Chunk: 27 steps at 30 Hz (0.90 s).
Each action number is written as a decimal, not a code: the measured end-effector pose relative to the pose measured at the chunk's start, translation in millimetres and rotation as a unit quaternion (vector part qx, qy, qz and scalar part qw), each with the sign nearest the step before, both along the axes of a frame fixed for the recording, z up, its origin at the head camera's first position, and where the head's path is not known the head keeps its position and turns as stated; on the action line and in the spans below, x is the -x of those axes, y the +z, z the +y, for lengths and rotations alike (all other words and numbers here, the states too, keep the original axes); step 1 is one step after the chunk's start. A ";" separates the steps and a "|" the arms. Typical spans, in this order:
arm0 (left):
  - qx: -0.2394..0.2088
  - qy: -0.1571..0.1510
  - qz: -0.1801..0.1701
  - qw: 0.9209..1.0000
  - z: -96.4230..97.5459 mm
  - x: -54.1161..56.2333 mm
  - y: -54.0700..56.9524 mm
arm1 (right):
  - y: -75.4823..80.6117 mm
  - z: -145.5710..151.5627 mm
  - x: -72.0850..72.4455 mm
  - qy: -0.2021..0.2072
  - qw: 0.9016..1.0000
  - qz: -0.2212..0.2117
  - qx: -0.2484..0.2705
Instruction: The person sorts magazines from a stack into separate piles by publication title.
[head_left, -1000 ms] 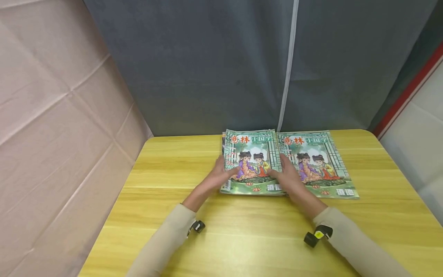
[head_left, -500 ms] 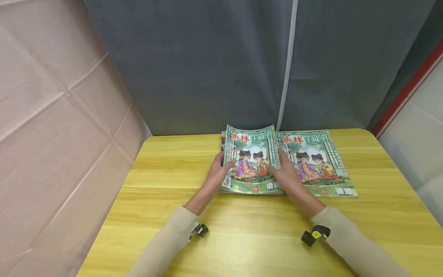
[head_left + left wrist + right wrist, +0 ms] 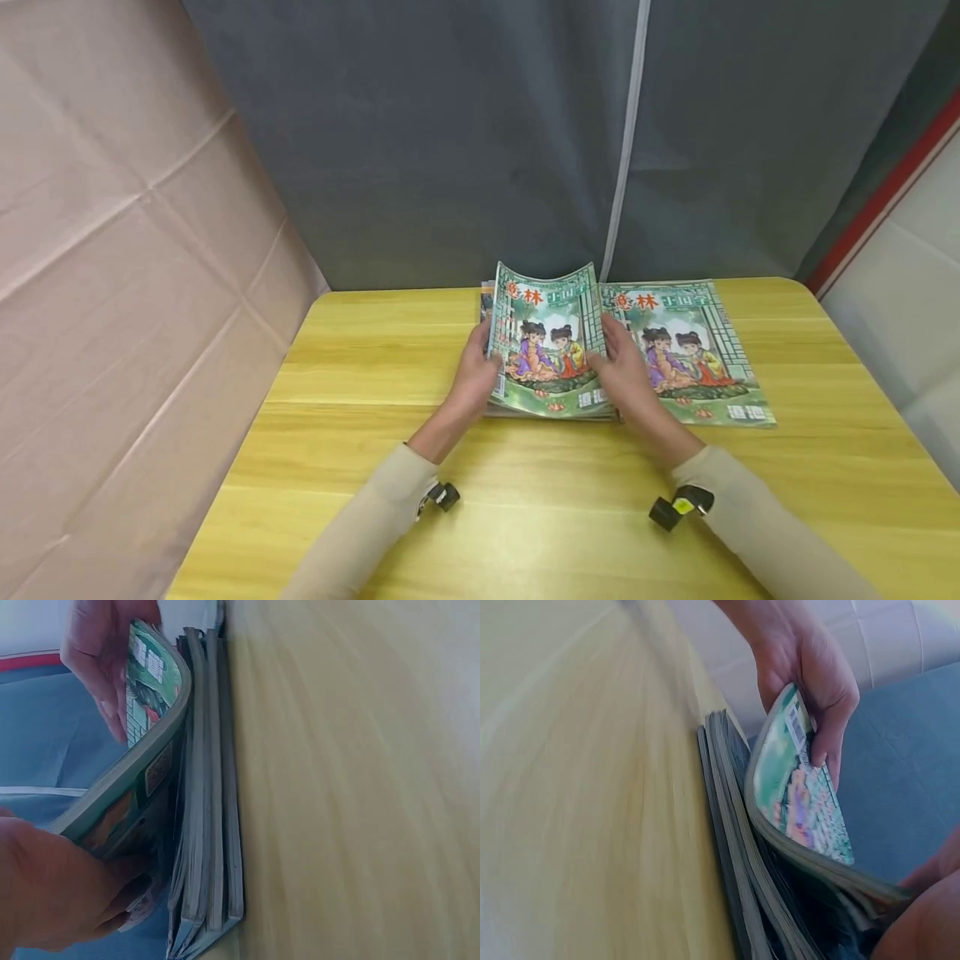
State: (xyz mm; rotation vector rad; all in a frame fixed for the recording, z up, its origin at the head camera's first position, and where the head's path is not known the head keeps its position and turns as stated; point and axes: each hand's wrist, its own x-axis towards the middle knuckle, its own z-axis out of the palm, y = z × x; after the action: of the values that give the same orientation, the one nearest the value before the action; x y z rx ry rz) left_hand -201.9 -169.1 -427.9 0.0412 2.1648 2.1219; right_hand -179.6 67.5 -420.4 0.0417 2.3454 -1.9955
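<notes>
A green-covered magazine (image 3: pixel 551 342) with two cartoon children is held between both hands, its sides bent upward into a curve. My left hand (image 3: pixel 474 371) grips its left edge, thumb on the cover and fingers underneath. On the opposite edge my right hand (image 3: pixel 622 367) grips it the same way. Beneath it lies a stack of several magazines (image 3: pixel 214 787), page edges showing in both wrist views. The held magazine's raised sides stand apart from the stack, while its near middle dips close to it. Another magazine (image 3: pixel 697 358) with the same cover lies flat just right of the stack.
The wooden table (image 3: pixel 360 358) extends to both sides and toward the person. A dark grey curtain (image 3: pixel 450 150) hangs right behind its back edge. Pale cloth (image 3: pixel 135 292) rises on the left, and a white panel with a red border (image 3: pixel 885 200) stands on the right.
Both hands have raised the top magazine off the stack, and its sides have curled upward. Its far edge has risen in view. The magazine on the right has not moved.
</notes>
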 end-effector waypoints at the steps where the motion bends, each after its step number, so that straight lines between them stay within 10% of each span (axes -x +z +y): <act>1: -0.016 0.002 0.000 1.000 0.1 0.5 1.1 | 0.1 0.1 0.7 -0.012 1.000 -0.007 0.013; 7: -0.096 0.013 -0.002 0.995 1.2 3.2 7.2 | 6.9 7.5 3.7 -0.067 0.994 -0.036 0.076; 27: -0.163 0.016 0.011 0.986 56.3 -2.4 23.4 | 17.5 73.8 -8.3 -0.076 0.997 -0.026 0.012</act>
State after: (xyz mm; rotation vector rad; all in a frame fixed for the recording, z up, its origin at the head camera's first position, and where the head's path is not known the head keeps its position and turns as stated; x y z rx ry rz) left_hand -199.5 -112.8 -404.5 0.0572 1.8162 2.4805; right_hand -171.3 141.4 -402.9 0.2753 2.3525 -2.0606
